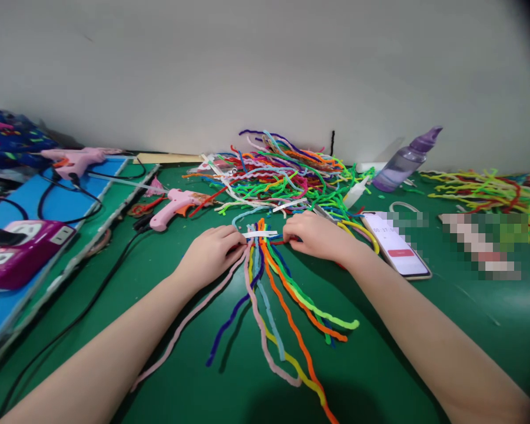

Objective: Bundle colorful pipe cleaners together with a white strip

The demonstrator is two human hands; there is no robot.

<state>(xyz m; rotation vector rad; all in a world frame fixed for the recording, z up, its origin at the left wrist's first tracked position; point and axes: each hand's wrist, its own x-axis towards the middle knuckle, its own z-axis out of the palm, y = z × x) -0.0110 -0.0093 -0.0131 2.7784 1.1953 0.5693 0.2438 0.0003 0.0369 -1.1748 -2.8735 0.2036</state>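
Several coloured pipe cleaners (269,306) hang down in a fan across the green table, their upper ends gathered at a short white strip (260,234). My left hand (216,252) is closed at the strip's left end, beside the pink pipe cleaners; its fingertips press together there. To the right of the strip, my right hand (311,234) has curled fingers near a red pipe cleaner (279,242); what it grips is too small to make out. Another white strip (290,205) lies just behind the hands.
Behind the hands lies a large pile of pipe cleaners (287,165). Pink glue guns (176,206) and a magenta power strip (30,250) with black cables are at left. A phone (396,244), purple bottle (401,162) and white glue bottle (356,191) stand or lie at right.
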